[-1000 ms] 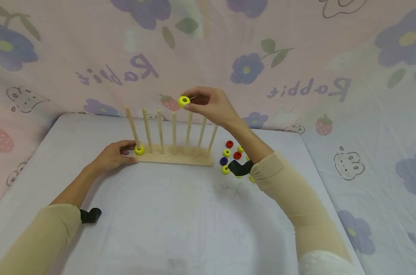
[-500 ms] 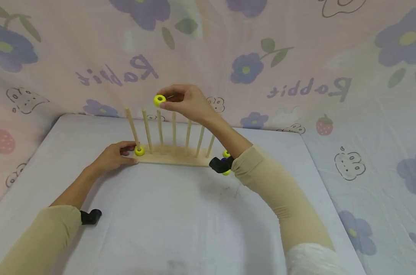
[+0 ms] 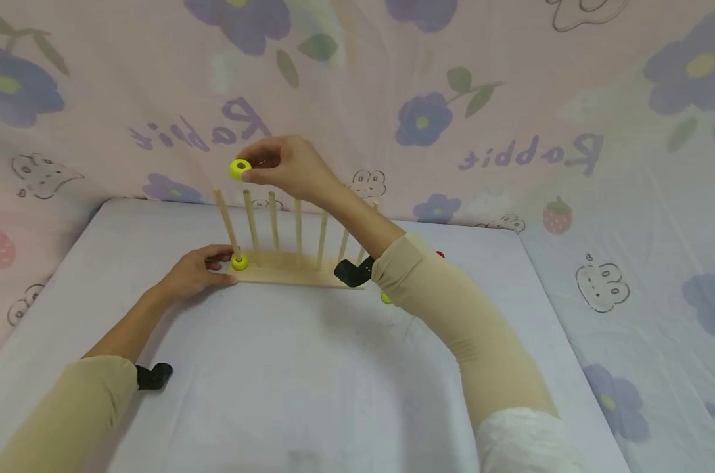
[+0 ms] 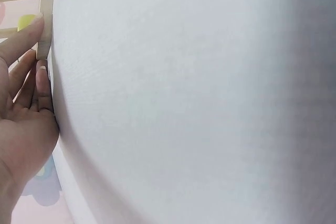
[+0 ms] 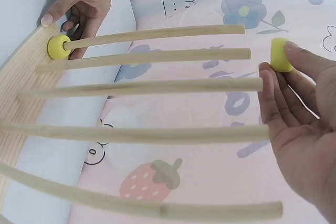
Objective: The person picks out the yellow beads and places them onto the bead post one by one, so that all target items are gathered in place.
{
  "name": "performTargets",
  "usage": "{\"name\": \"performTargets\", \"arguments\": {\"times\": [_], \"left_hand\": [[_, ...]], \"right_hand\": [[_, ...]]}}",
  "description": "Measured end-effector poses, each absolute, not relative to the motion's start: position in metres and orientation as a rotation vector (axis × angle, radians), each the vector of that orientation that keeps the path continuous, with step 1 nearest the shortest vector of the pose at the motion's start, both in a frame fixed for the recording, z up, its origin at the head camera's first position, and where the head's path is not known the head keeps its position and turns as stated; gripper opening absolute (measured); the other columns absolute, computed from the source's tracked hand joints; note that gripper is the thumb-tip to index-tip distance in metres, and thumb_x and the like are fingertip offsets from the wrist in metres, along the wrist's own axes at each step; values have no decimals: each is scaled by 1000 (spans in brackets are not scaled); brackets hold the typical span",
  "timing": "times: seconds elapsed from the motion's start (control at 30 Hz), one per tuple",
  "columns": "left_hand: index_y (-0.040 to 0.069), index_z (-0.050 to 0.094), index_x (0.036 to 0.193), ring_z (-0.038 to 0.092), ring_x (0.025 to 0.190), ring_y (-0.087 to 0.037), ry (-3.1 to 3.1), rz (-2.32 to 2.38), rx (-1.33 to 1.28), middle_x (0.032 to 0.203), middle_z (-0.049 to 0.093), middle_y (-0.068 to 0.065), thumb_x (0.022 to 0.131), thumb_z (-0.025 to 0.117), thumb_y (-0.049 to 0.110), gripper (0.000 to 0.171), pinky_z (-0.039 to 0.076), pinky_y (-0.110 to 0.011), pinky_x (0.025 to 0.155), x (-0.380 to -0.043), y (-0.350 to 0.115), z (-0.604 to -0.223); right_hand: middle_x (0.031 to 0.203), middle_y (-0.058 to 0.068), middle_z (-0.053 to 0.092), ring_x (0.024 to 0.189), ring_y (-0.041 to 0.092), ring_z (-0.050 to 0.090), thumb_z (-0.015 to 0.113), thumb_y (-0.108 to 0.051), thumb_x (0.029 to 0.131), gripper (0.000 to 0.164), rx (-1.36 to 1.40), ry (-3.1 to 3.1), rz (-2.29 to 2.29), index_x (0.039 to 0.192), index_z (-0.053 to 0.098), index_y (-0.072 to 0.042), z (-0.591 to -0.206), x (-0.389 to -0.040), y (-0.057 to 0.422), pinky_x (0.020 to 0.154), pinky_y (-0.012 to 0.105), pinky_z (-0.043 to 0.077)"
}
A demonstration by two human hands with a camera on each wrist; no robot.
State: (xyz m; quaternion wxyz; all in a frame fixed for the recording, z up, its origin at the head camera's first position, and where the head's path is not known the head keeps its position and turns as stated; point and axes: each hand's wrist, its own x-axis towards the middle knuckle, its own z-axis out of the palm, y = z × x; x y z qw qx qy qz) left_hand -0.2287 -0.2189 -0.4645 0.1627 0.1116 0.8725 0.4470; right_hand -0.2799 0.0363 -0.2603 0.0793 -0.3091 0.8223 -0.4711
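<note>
A wooden peg rack stands on the table, its row of upright pegs rising from a flat base. My left hand grips the rack's left end, thumb at the front edge and fingers curled behind. Around the foot of the leftmost peg sits a yellow bead. My right hand pinches a second yellow bead between thumb and fingertips, its hole facing up. That bead is above the peg tops, near the two leftmost pegs. In the right wrist view, the held bead is apart from the peg ends.
Right of the rack, a yellow bead and a red bead show partly past my right sleeve, which hides the others. A patterned cloth hangs behind the white table.
My right hand has moved left along the rack with the yellow bead, from over the right-hand pegs to near the leftmost ones. My left hand stays at the rack's end.
</note>
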Motion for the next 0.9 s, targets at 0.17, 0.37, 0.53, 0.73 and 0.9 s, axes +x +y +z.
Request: {"name": "performTargets", "arguments": {"times": [0.17,0.37,0.53,0.73,0.9], "left_hand": [[2,40,149,48,126,-40,2473,1264,328,144,48,-24,86,80,24,78,38,-53,108,-228,-214,-463],[1,40,149,48,128,-40,2475,1274,341,144,48,-24,87,79,22,76,38,-52,109,-229,-212,-459],[1,40,149,49,128,-39,2478,1279,349,145,48,-23,87,79,23,77,38,-50,109,-231,-213,-462],[1,40,149,48,128,-38,2478,1270,370,144,47,-23,86,80,24,78,38,-50,109,-232,-215,-461],[0,40,149,49,127,-40,2478,1285,376,143,48,-24,87,79,23,77,38,-52,108,-231,-214,-461]], "right_hand": [[102,-3,73,93,3,67,77,-15,89,26,-941,2474,-1376,113,73,-10,-263,-279,30,84,17,51],[105,-7,73,96,0,66,75,-19,90,26,-967,2482,-1313,115,73,-13,-263,-278,20,85,15,50],[106,-7,73,97,-1,65,76,-21,90,27,-967,2488,-1245,116,73,-12,-265,-280,14,85,14,50],[105,-11,73,98,-2,64,74,-24,91,25,-958,2498,-1135,115,74,-16,-268,-280,12,85,13,49],[103,-12,73,96,-1,63,74,-25,91,24,-983,2531,-1082,114,74,-17,-271,-280,11,84,13,48]]}}
